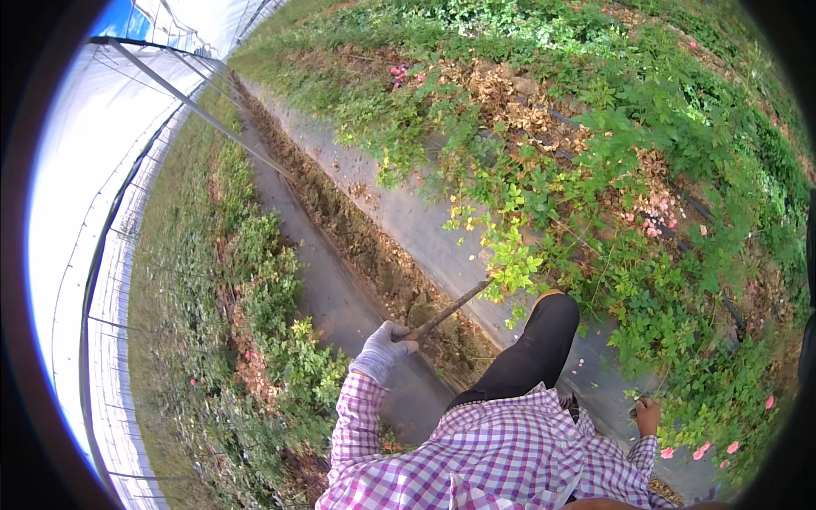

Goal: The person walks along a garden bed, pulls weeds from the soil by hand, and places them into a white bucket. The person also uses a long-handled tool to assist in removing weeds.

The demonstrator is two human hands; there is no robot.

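Note:
A grey knit glove covers my left hand, which is closed around the near end of a thin brown stick. The stick slants up to the right, and its far tip meets yellow-green leaves of a rose-like bush. My right hand is bare and low on the right, beside green stems and leaves. Its fingers are curled; a small dark spot shows at them, too small to tell whether it is held. My dark-trousered bent knee lies between the hands, close to the foliage.
A leaf-littered dirt furrow runs between strips of grey ground sheet. Rows of bushes with pink flowers flank it. Black drip hoses lie among the plants. A slanted metal pole stands ahead left, near white plastic sheeting.

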